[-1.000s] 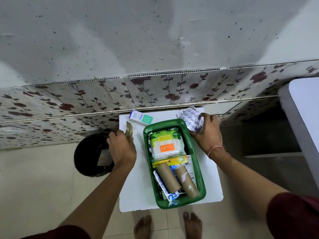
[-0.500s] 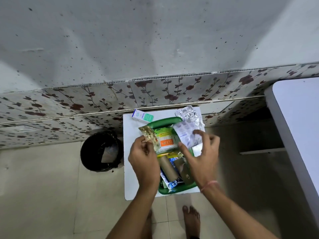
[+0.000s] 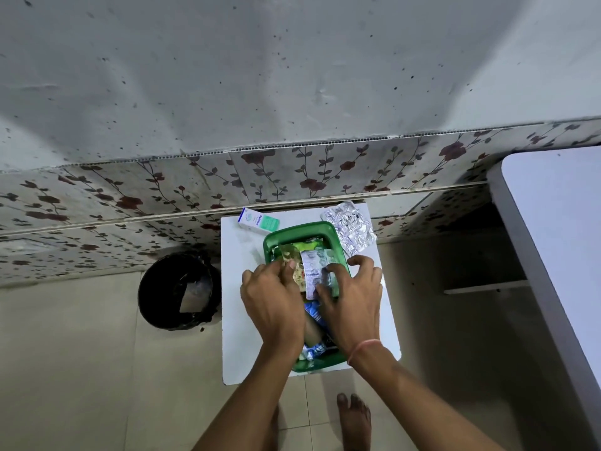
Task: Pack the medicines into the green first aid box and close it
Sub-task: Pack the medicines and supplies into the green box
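Observation:
The open green first aid box (image 3: 274, 237) sits on a small white table (image 3: 240, 320), filled with packets. My left hand (image 3: 271, 301) presses a gold-green tablet strip (image 3: 289, 255) down into the box. Beside it, my right hand (image 3: 353, 302) holds a silver-white tablet strip (image 3: 312, 271) flat on the contents. Silver blister strips (image 3: 351, 227) lie on the table beyond the box's far right corner. A white and green medicine carton (image 3: 258, 221) lies at the far left corner. My hands hide the middle of the box.
A black waste bin (image 3: 179, 289) stands on the floor left of the table. A pale tabletop (image 3: 559, 239) fills the right side. The floral-tiled wall (image 3: 292, 177) runs just behind the small table. My bare feet (image 3: 354, 418) are below it.
Both hands moved from the table's sides to over the box, each carrying a tablet strip, and lowered the strips onto the contents. The camera view also shifted.

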